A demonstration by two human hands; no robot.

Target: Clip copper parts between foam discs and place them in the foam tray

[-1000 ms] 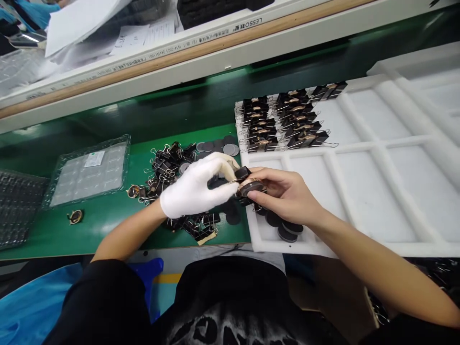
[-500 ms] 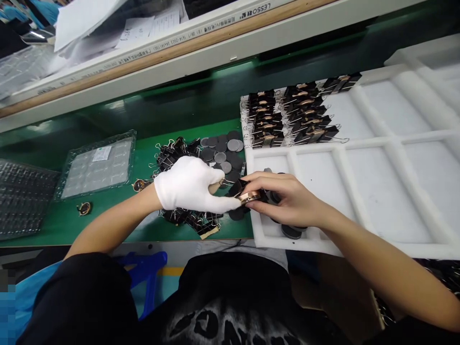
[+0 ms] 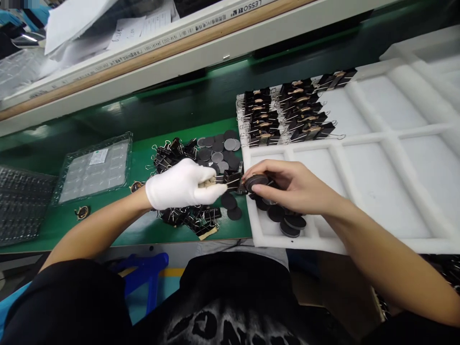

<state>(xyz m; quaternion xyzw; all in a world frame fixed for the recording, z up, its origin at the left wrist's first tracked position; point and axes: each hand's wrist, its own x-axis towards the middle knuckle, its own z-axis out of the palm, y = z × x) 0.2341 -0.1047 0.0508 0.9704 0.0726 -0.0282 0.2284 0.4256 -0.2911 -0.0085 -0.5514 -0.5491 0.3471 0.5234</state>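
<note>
My left hand (image 3: pixel 187 184), in a white glove, pinches the wire handles of a black binder clip (image 3: pixel 233 179). The clip points right, toward a round watch-case-like piece (image 3: pixel 256 182) with a dark face and a coppery edge. That piece is between the thumb and fingers of my bare right hand (image 3: pixel 291 186), above the tray's left edge. Where clip and piece meet, my fingers partly hide whether they touch. Loose black discs (image 3: pixel 290 225) lie in the tray compartment under my right hand. More dark and grey discs (image 3: pixel 217 155) are spread on the green bench beyond the clip.
Binder clips gripping coppery pieces stand in rows (image 3: pixel 264 117) in the white compartmented tray (image 3: pixel 345 191). Loose binder clips (image 3: pixel 174 153) pile around my left hand. A clear plastic tray (image 3: pixel 98 163) and a small gold ring-like part (image 3: pixel 82 212) lie left. A shelf edge (image 3: pixel 143 52) crosses behind.
My left hand has drawn slightly left, with the binder clip's handles now squeezed between its fingers. The round piece in my right hand has tilted, its dark face now showing.
</note>
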